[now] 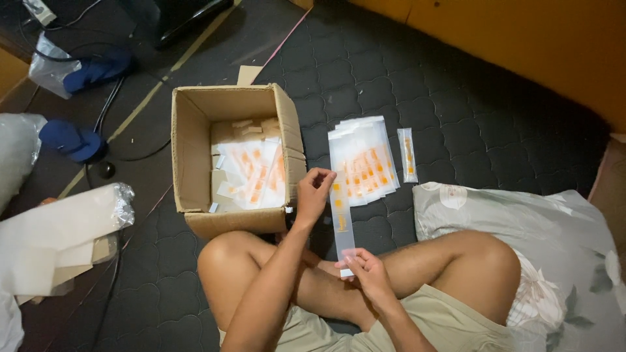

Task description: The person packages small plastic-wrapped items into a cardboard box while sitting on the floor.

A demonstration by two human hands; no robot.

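I sit cross-legged on a dark quilted mattress. Between both hands I hold a long clear plastic sleeve with an orange item inside. My left hand pinches its upper end, and my right hand grips its lower end over my legs. Just beyond it lies a stack of similar filled sleeves, with a single narrow sleeve to its right. An open cardboard box to the left holds more clear packets with orange items.
A grey floral pillow lies at my right knee. A bundle of clear plastic bags sits at left. Blue slippers, cables and a plastic bag lie on the floor at far left. An orange wall bounds the back right.
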